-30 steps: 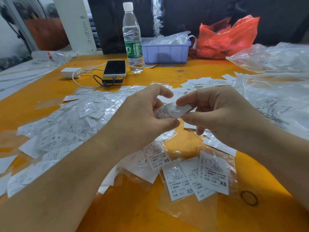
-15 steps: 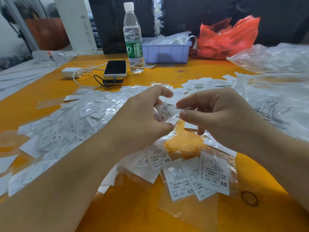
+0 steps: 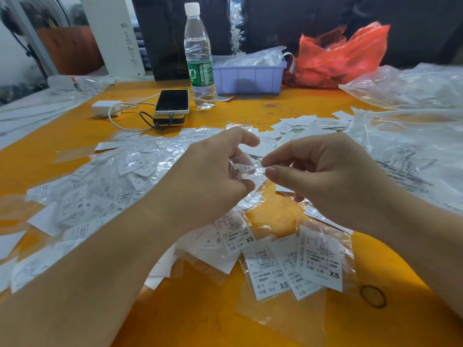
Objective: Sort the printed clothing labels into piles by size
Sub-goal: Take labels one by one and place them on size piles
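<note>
Both hands meet over the middle of the orange table [image 3: 190, 316]. My left hand [image 3: 213, 176] holds a small white label in a clear sleeve [image 3: 244, 169], marked XL. My right hand [image 3: 323, 171] pinches the right edge of that same label between thumb and forefinger. A big loose heap of bagged labels [image 3: 107, 191] spreads to the left, with M and S markings visible. Near me lies a small pile of XS labels [image 3: 295, 266]. More labels [image 3: 303, 122] lie farther back on the right.
A water bottle [image 3: 199, 58], a phone [image 3: 172, 102] on a power bank with a white charger [image 3: 104, 108], a lilac bin [image 3: 248, 76] and a red bag [image 3: 343, 56] stand at the back. Clear plastic bags [image 3: 411, 136] cover the right side. A rubber band [image 3: 372, 296] lies near right.
The label between my hands has turned and drawn into my left hand, so its XL marking now shows. My right fingers have slid to its edge.
</note>
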`<state>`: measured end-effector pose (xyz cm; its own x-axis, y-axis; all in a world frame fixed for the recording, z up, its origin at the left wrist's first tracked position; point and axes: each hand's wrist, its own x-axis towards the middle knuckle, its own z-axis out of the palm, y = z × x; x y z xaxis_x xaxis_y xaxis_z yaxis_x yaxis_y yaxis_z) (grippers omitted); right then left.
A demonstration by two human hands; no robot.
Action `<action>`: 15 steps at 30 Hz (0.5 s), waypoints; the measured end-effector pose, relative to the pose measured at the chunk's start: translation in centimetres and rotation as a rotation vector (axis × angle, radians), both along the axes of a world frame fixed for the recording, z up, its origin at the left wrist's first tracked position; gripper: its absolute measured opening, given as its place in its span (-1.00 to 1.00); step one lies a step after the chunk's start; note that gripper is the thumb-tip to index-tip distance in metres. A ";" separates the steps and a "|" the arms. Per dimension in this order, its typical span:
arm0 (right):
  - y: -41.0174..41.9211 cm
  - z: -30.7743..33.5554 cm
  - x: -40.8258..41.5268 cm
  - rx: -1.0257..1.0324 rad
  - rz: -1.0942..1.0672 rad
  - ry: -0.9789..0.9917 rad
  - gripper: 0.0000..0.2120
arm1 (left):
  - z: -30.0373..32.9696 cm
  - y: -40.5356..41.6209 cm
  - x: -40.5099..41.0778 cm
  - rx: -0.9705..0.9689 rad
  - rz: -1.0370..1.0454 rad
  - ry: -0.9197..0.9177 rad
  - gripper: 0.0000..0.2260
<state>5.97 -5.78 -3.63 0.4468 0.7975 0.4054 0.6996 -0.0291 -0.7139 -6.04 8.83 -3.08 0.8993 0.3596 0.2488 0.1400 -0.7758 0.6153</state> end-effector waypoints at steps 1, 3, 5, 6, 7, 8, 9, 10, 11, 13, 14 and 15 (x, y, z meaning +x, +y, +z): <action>0.0 0.0 0.0 0.000 0.000 -0.008 -0.93 | 0.0 0.0 0.0 0.012 -0.002 -0.001 -0.52; 0.0 -0.1 -0.1 0.002 0.007 -0.015 -0.94 | -0.1 0.0 0.0 0.034 -0.003 -0.002 -0.52; 0.0 -0.1 -0.1 0.001 0.018 -0.025 -0.94 | -0.1 0.0 0.0 0.072 -0.002 -0.002 -0.53; 0.0 -0.1 -0.2 -0.001 0.022 -0.026 -0.94 | -0.1 0.0 -0.1 0.093 -0.002 -0.002 -0.53; 0.0 -0.1 -0.2 -0.004 0.026 -0.025 -0.93 | -0.1 0.0 -0.1 0.111 -0.003 -0.003 -0.53; 0.0 -0.1 -0.2 -0.007 0.027 -0.027 -0.92 | 0.0 0.0 -0.1 0.125 -0.004 -0.001 -0.53; 0.0 -0.1 -0.2 -0.008 0.027 -0.029 -0.91 | 0.0 -0.1 -0.1 0.137 -0.006 0.003 -0.53; 0.0 0.0 -0.2 -0.004 0.027 -0.029 -0.91 | 0.1 -0.1 -0.1 0.146 -0.011 0.007 -0.53; 0.0 0.0 -0.2 0.002 0.028 -0.030 -0.91 | 0.1 -0.1 -0.1 0.152 -0.017 0.010 -0.52; -0.1 0.0 -0.2 0.016 0.027 -0.032 -0.91 | 0.1 -0.2 0.0 0.154 -0.026 0.012 -0.52; -0.1 0.0 -0.1 0.022 0.022 -0.033 -0.92 | 0.1 -0.3 0.0 0.153 -0.029 0.014 -0.51; 0.0 0.1 -0.1 0.028 0.015 -0.033 -0.92 | 0.1 -0.3 0.0 0.151 -0.031 0.015 -0.50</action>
